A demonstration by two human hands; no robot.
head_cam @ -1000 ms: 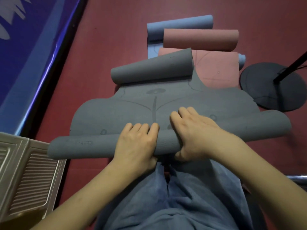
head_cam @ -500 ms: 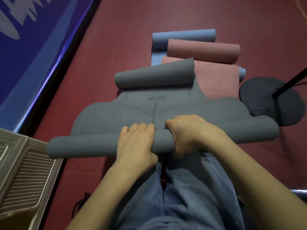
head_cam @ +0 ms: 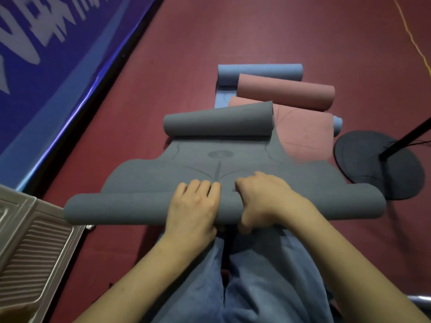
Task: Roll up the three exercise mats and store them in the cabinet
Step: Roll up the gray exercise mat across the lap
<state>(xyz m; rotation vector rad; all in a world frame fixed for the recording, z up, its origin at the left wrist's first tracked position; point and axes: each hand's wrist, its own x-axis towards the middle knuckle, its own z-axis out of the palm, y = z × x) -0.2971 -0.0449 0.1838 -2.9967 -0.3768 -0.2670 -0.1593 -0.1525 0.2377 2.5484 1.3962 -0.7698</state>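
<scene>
Grey exercise mat (head_cam: 233,169) rolls on; left hand (head_cam: 193,206) and right hand (head_cam: 263,199) curl over its thicker near roll (head_cam: 116,208), beyond which less flat mat remains; rolling continues.

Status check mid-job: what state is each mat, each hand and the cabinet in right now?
grey mat: partly rolled, both ends curled, middle flat.
pink mat: under the grey, far end curled.
blue mat: bottom of stack, far end curled.
left hand: gripping the near grey roll.
right hand: gripping the same roll.
cabinet: only a corner in view, state unclear.
</scene>
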